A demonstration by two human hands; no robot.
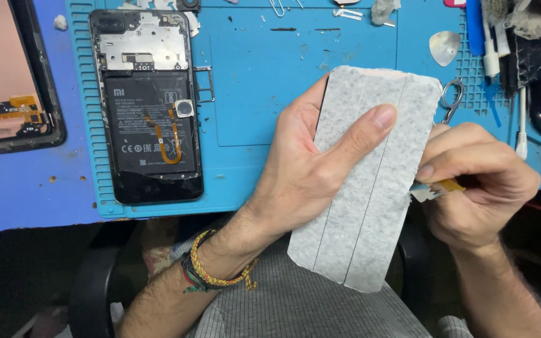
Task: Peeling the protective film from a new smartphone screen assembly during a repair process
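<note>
Steadiness first: left hand [302,169] clamps the grey speckled sheet-covered panel [364,181] near the body, thumb laid across its face, fingers behind. Right hand [471,181] closed on a small yellow-tipped tool [436,188] touching the panel's right edge. Best handled with the tool kept shallow, worked along the edge, panel held flat. Opened phone [148,106] lying far left on the blue mat [264,94], well apart.
</note>
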